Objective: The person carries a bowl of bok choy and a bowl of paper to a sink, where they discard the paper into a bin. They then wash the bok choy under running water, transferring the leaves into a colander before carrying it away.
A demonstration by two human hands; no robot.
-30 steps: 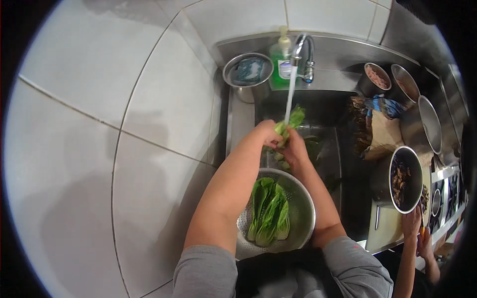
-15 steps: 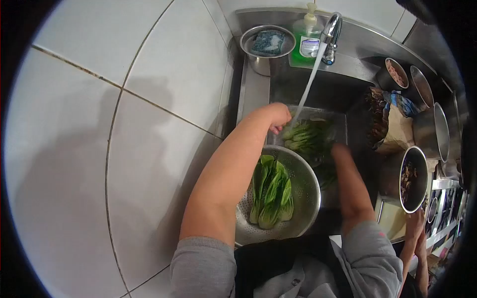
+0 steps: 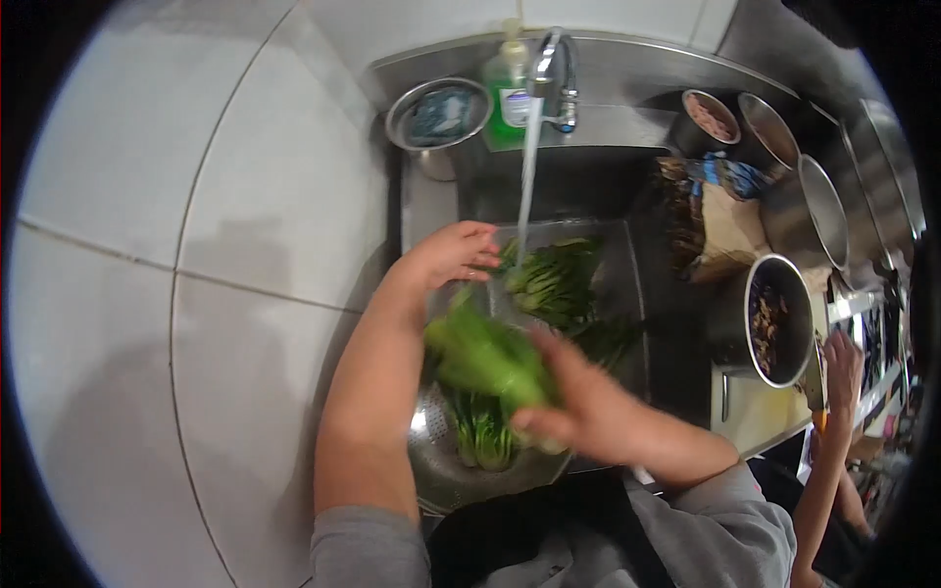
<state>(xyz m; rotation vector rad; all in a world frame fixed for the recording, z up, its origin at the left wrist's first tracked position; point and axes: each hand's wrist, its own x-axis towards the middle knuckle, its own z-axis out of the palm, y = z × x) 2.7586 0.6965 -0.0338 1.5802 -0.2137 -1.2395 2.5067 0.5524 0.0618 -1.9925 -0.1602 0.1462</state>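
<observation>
Head view: right hand (image 3: pixel 578 416) closed around a bok choy head (image 3: pixel 485 358), held just above the colander (image 3: pixel 441 475) of greens. Left hand (image 3: pixel 451 253) open, fingers spread, beside the tap stream (image 3: pixel 526 186). Risk: the wet stalk may slip from the grip and miss the colander.

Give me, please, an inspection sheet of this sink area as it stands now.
Surface: steel sink, tap running.
Job's things: bok choy held over colander, which holds more; greens in a tray in the sink.
Clutter: soap bottle, bowl with sponge, paper bag, pots on the right.
Grips: left hand open beside the water stream; right hand shut on the bok choy.
Cables: nothing seen.
Surroundings: white tiles at left; another person's hand at the right edge.
</observation>
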